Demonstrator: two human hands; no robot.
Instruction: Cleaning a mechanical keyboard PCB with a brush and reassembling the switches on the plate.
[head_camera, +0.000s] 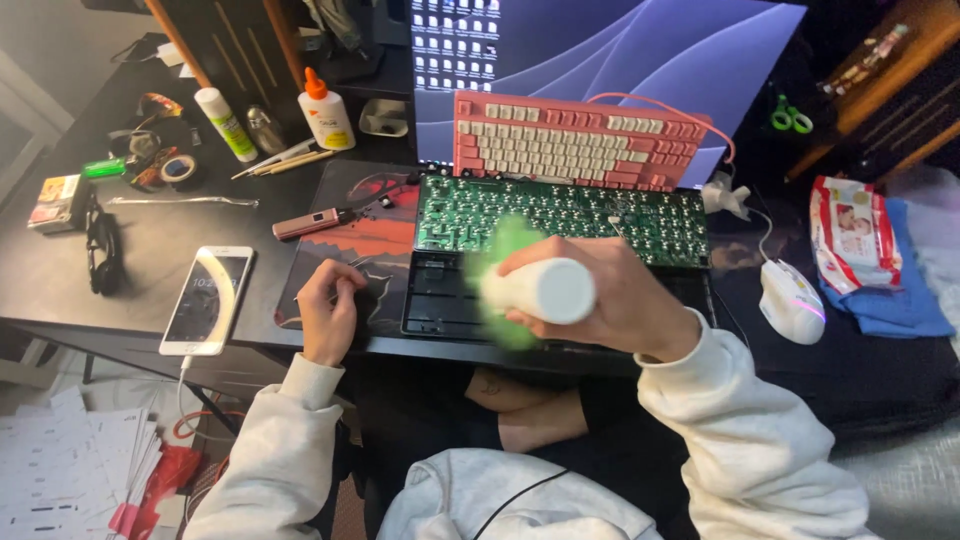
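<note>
Wrapped tight around a white cylindrical bottle (540, 290) with a blurred green end, my right hand (610, 300) holds it tipped sideways just above the green circuit board (560, 215) and the black keyboard tray (440, 295), while my left hand (328, 308) rests loosely curled on the red desk mat (350, 245), gripping nothing I can make out. I judge the risk is the bottle's end knocking or wetting the bare board, since it hangs so close. Whether the bottle holds anything I cannot tell; the tray looks empty.
</note>
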